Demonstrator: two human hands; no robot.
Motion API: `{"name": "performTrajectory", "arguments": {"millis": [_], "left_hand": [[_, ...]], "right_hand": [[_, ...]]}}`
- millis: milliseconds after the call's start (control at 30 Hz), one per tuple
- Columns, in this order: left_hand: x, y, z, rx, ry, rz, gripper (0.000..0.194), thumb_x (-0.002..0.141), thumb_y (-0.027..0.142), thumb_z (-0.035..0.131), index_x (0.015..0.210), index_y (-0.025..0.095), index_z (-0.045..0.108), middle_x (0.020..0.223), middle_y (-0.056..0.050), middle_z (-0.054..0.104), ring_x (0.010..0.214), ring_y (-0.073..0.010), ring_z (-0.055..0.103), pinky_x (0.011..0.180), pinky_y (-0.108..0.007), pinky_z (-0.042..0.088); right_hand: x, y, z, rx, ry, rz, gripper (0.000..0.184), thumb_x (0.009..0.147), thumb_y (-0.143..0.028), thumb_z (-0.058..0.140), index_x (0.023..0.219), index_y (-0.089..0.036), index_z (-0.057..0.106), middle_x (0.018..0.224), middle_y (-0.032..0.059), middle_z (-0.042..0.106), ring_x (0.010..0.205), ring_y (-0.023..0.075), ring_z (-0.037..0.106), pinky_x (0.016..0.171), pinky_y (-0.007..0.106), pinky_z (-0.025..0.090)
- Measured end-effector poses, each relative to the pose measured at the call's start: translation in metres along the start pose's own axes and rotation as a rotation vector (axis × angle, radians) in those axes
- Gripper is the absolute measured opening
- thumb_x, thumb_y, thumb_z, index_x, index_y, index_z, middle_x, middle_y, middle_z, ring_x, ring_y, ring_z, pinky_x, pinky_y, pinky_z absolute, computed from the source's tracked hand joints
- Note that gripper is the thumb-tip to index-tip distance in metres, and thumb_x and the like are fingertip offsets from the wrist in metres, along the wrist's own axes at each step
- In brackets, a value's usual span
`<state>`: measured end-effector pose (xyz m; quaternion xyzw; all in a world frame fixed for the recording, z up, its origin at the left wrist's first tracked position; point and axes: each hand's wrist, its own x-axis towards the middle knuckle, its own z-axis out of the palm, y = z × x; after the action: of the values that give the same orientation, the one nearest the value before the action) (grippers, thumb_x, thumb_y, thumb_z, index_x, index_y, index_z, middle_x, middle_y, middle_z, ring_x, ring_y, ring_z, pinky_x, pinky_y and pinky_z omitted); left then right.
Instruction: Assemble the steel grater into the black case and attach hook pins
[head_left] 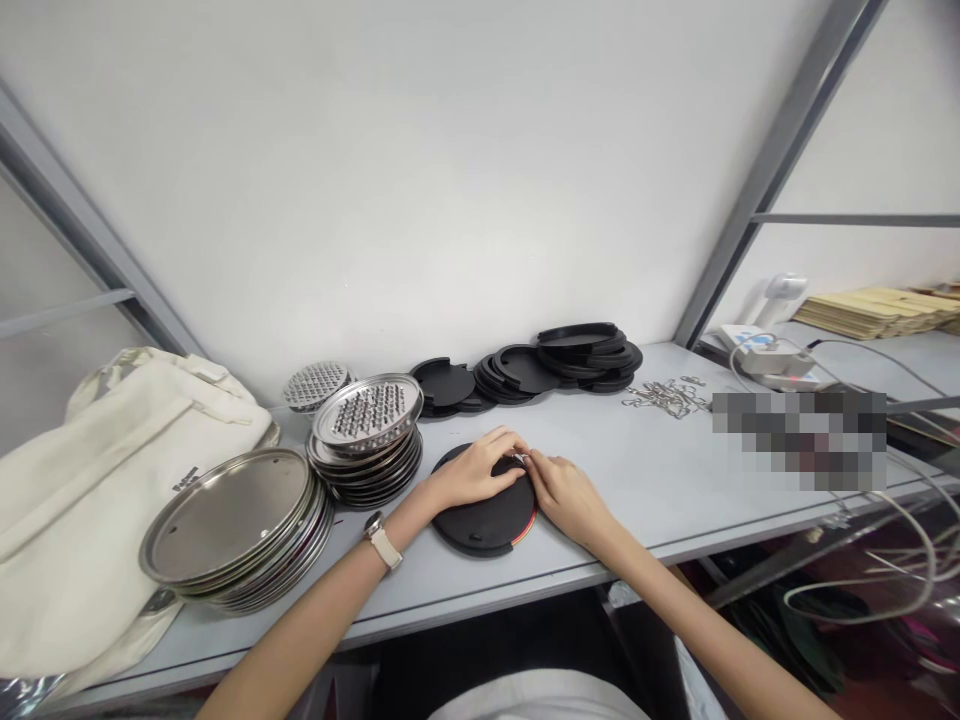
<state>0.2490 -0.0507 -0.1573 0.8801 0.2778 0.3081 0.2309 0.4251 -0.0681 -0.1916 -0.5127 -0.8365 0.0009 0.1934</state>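
Note:
A round black disc with a raised rim lies flat on the table before me, a red-and-yellow edge showing at its lower right. My left hand rests over its upper part, thumb and fingers bent in a pinch. From the right, my right hand meets it at the disc's upper right edge, fingertips pressed together. Between both sets of fingertips shows a small shiny metal clip, mostly covered by the fingers. A loose pile of small metal clips lies farther back on the right.
Stacked black discs stand along the wall. To the left are round metal graters, a stack of metal lids or trays and a cream canvas bag. At right, a white device trails cables near a metal shelf post.

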Motion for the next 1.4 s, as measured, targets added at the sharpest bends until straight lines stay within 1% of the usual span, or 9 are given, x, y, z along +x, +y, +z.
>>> {"name": "performTrajectory", "arguments": {"millis": [167, 333, 567, 733, 967, 1267, 1400], "left_hand": [[-0.0001, 0.0014, 0.0004, -0.004, 0.001, -0.035, 0.02, 0.082, 0.014, 0.053, 0.101, 0.019, 0.051, 0.101, -0.005, 0.052, 0.092, -0.0169, 0.052, 0.083, -0.031, 0.046], [-0.0002, 0.002, 0.0004, -0.014, 0.008, -0.049, 0.022, 0.081, 0.013, 0.053, 0.102, 0.019, 0.051, 0.102, -0.004, 0.053, 0.084, -0.0145, 0.053, 0.075, -0.028, 0.048], [0.0002, 0.0021, 0.0007, -0.028, 0.021, -0.026, 0.022, 0.081, 0.012, 0.053, 0.102, 0.018, 0.051, 0.102, -0.004, 0.053, 0.086, -0.0139, 0.053, 0.074, -0.026, 0.048], [0.0009, 0.0035, -0.0001, -0.033, 0.017, -0.044, 0.021, 0.08, 0.012, 0.053, 0.1, 0.018, 0.052, 0.101, -0.004, 0.053, 0.085, -0.0144, 0.053, 0.074, -0.027, 0.049], [0.0013, 0.0008, -0.0006, -0.055, 0.045, -0.043, 0.024, 0.078, 0.013, 0.056, 0.101, 0.018, 0.051, 0.101, -0.004, 0.055, 0.085, -0.0141, 0.054, 0.075, -0.028, 0.049], [0.0013, 0.0009, -0.001, -0.065, 0.046, -0.032, 0.023, 0.078, 0.012, 0.056, 0.099, 0.017, 0.052, 0.1, -0.004, 0.055, 0.083, -0.0134, 0.055, 0.073, -0.026, 0.049], [0.0015, 0.0016, -0.001, -0.066, 0.048, -0.038, 0.022, 0.078, 0.013, 0.056, 0.1, 0.018, 0.052, 0.099, -0.004, 0.056, 0.084, -0.0138, 0.056, 0.075, -0.027, 0.049]], "right_hand": [[-0.0005, -0.0006, -0.0013, 0.007, -0.012, 0.009, 0.027, 0.095, -0.021, 0.028, 0.095, -0.014, 0.055, 0.074, 0.0068, 0.066, 0.066, 0.0175, 0.06, 0.059, 0.025, 0.033], [-0.0007, -0.0002, -0.0009, 0.006, -0.013, 0.006, 0.028, 0.096, -0.021, 0.029, 0.096, -0.014, 0.056, 0.074, 0.0071, 0.066, 0.066, 0.0174, 0.06, 0.06, 0.025, 0.033], [-0.0002, -0.0006, -0.0016, 0.013, -0.011, 0.001, 0.028, 0.095, -0.02, 0.029, 0.097, -0.014, 0.056, 0.075, 0.0072, 0.067, 0.066, 0.0174, 0.06, 0.06, 0.025, 0.033], [-0.0008, 0.0, -0.0005, 0.02, -0.006, -0.002, 0.028, 0.095, -0.02, 0.029, 0.096, -0.014, 0.056, 0.074, 0.0076, 0.066, 0.065, 0.0176, 0.06, 0.06, 0.025, 0.034], [-0.0003, 0.0, -0.0002, 0.03, -0.007, 0.012, 0.026, 0.095, -0.02, 0.029, 0.09, -0.015, 0.054, 0.073, 0.0067, 0.066, 0.065, 0.017, 0.06, 0.059, 0.025, 0.032], [-0.0008, 0.0008, 0.0018, 0.066, 0.016, 0.02, 0.022, 0.095, -0.02, 0.029, 0.09, -0.016, 0.05, 0.072, 0.0058, 0.065, 0.065, 0.0173, 0.06, 0.058, 0.024, 0.033], [-0.0005, 0.0006, 0.0015, 0.08, 0.016, 0.032, 0.022, 0.095, -0.021, 0.028, 0.089, -0.017, 0.049, 0.07, 0.0056, 0.065, 0.063, 0.0176, 0.06, 0.056, 0.024, 0.032]]}}
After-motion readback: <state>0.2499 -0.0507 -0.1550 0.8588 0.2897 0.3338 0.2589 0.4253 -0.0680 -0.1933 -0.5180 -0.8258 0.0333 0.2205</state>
